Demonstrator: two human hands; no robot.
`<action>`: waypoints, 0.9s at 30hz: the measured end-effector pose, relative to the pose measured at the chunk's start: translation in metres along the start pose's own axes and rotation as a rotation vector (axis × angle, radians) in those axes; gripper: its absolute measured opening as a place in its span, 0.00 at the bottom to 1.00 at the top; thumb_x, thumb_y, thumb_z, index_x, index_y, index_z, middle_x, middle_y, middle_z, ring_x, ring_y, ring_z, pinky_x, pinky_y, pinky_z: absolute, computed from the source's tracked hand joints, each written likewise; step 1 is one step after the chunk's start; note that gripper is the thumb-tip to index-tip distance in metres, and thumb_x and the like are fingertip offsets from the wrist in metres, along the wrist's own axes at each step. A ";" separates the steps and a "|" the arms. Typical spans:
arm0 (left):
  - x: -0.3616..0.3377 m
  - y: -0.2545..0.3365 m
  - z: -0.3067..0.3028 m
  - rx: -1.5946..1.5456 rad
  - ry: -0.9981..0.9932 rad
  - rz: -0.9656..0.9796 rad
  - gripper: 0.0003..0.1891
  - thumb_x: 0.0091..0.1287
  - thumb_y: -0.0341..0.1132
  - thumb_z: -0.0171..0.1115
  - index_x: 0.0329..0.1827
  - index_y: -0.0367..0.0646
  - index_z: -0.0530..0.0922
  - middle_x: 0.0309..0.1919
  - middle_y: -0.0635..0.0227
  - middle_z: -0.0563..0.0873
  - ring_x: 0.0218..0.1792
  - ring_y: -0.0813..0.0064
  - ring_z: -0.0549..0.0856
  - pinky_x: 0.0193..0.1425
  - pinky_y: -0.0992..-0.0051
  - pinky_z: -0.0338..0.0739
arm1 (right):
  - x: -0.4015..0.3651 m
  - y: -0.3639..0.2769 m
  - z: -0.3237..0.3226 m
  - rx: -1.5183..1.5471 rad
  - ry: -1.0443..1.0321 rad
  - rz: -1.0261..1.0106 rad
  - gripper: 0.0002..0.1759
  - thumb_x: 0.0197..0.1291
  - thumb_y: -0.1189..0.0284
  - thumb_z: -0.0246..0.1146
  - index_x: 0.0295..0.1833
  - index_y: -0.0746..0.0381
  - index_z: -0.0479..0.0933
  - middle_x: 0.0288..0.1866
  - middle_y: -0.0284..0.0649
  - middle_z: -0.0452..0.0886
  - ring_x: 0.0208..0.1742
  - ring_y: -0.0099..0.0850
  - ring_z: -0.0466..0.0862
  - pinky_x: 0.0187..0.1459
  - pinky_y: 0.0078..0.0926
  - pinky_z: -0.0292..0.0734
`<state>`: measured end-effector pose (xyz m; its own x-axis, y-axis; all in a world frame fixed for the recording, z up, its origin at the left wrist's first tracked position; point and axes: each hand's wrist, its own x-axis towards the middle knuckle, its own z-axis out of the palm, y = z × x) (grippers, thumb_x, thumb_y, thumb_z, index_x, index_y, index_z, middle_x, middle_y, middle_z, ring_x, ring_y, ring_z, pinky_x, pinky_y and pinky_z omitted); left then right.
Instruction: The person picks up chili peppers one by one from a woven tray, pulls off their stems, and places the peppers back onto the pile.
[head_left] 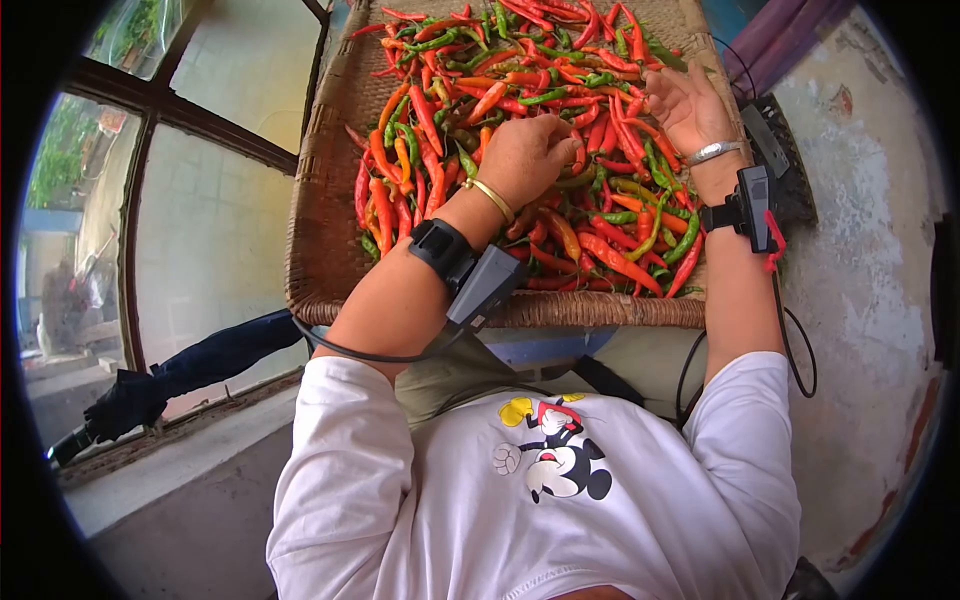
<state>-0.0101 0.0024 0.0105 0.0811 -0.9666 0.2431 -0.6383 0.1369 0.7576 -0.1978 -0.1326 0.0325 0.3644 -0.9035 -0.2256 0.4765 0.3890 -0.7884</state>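
Note:
A woven basket [600, 312] holds many red and green chili peppers [615, 258], some orange. My left hand [528, 155], with a yellow bangle at the wrist, is over the middle of the pile. Its fingers are curled together, and a red pepper shows beside the fingertips; what they grip is hidden. At the basket's right side my right hand [690, 105], wearing a silver bangle, is open with its palm turned up and fingers apart, beside the peppers. Nothing shows on its palm.
A framed window [215, 210] is at the left, with a folded dark umbrella [230, 350] below it. A worn wall [860, 260] stands at the right. Dark devices are strapped to both forearms, with black cables hanging from them. The basket's near rim is just above the lap.

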 end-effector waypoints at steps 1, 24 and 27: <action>0.000 -0.002 -0.001 0.051 -0.010 0.002 0.12 0.54 0.40 0.59 0.35 0.40 0.78 0.23 0.58 0.82 0.29 0.59 0.81 0.35 0.65 0.75 | -0.003 0.000 0.001 -0.010 0.062 0.078 0.18 0.60 0.60 0.54 0.43 0.66 0.71 0.35 0.41 0.78 0.32 0.29 0.79 0.32 0.26 0.76; 0.025 -0.021 -0.065 0.499 0.307 -0.079 0.13 0.58 0.40 0.55 0.42 0.43 0.76 0.29 0.57 0.81 0.33 0.56 0.80 0.37 0.62 0.74 | -0.037 0.033 0.046 -0.697 -0.323 0.097 0.17 0.60 0.63 0.55 0.47 0.65 0.71 0.26 0.30 0.77 0.22 0.14 0.75 0.20 0.10 0.68; 0.016 -0.003 -0.041 0.220 0.091 0.101 0.11 0.56 0.38 0.58 0.36 0.41 0.77 0.24 0.56 0.80 0.28 0.56 0.80 0.31 0.64 0.73 | -0.038 0.038 0.047 -0.682 -0.340 0.073 0.18 0.60 0.65 0.55 0.50 0.66 0.70 0.26 0.30 0.76 0.23 0.13 0.75 0.20 0.08 0.68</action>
<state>0.0242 -0.0043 0.0373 0.0709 -0.9257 0.3716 -0.7970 0.1714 0.5791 -0.1557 -0.0750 0.0384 0.6546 -0.7319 -0.1889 -0.1174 0.1485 -0.9819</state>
